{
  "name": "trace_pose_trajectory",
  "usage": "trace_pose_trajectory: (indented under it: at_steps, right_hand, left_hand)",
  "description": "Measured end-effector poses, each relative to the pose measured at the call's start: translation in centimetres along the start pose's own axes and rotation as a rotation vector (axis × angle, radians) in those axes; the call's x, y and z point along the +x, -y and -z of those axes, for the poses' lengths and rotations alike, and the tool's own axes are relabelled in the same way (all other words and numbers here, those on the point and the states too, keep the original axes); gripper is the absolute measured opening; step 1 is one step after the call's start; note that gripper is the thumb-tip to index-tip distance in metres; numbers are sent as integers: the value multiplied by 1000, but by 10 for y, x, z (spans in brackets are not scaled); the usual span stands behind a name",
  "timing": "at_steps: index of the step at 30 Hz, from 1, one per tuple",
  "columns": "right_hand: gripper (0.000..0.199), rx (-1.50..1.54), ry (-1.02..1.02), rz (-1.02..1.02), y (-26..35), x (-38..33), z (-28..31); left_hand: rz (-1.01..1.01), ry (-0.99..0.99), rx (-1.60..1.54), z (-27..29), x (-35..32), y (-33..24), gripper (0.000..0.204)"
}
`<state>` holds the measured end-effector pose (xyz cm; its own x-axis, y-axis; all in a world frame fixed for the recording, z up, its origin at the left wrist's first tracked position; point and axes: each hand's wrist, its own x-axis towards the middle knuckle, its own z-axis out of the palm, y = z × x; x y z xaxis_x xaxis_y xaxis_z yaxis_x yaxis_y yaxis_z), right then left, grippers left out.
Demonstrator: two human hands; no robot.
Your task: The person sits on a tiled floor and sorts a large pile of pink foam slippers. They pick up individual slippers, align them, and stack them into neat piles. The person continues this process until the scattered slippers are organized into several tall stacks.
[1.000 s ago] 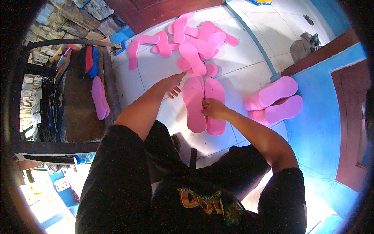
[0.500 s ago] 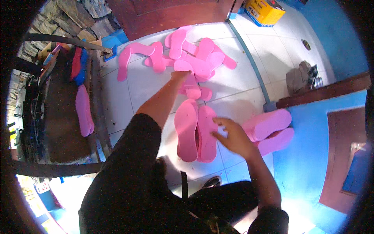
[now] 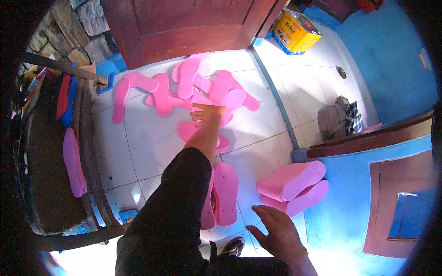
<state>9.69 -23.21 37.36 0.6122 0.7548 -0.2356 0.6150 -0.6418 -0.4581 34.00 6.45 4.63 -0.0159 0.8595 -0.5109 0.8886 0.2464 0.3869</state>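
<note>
My left hand (image 3: pixel 208 113) reaches far forward and rests on a pink foam shoe sole (image 3: pixel 232 102) in a loose heap of pink soles (image 3: pixel 184 87) on the white tiled floor; whether it grips the sole is unclear. A pair of pink soles (image 3: pixel 224 193) lies side by side just in front of me, partly behind my left arm. My right hand (image 3: pixel 276 230) hovers low with fingers spread, holding nothing, next to two stacks of pink soles (image 3: pixel 292 185).
A brown wooden door (image 3: pixel 184 23) stands behind the heap. A yellow box (image 3: pixel 294 33) sits at the back right, a grey bag (image 3: pixel 338 118) by the blue wall. A dark bench at left carries a pink sole (image 3: pixel 73 162) and red and blue pieces (image 3: pixel 66 96).
My left hand has stretched from the near pair of soles out to the far heap. My right hand has lifted off the near pair and pulled back, open.
</note>
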Motion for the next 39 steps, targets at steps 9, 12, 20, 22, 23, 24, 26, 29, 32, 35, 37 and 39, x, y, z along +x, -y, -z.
trace_pose_trajectory:
  at_steps: [9,12,20,22,23,24,26,29,32,35,37,39]
  right_hand:
    - [45,99,-180,129,-5,-12,1]
    - [46,114,-343,119,-26,-19,4]
    - [73,-416,-690,18,-41,20,34]
    - [69,-528,-652,106,-48,26,14]
    - [64,-462,-545,71,-51,23,7]
    - [59,-391,-448,51,-54,24,1]
    - [55,-312,-148,-162,-42,27,-9]
    - [79,30,108,-390,-66,19,-70]
    - [102,-1,256,-474,-93,16,-137]
    - [105,-3,297,-465,-94,25,-163]
    - [102,-30,300,-495,-91,32,-170]
    - [98,-48,308,-489,-85,36,-166]
  left_hand:
    - [46,862,-557,101,47,-10,65]
    - [-286,1325,-630,162,-28,-18,42]
    - [-1081,1474,312,307,-187,30,67]
    - [-1091,1468,532,298,-182,55,75]
    - [-1063,1422,489,296,-179,65,73]
    - [-1037,1355,450,301,-177,71,73]
    - [-984,1188,235,311,-165,94,70]
    - [-722,1090,-332,323,-97,113,62]
    - [-522,937,-689,317,-78,146,60]
    - [-474,769,-621,289,-66,175,68]
    - [-426,783,-602,271,-74,182,79]
    - [-451,834,-631,261,-88,185,81]
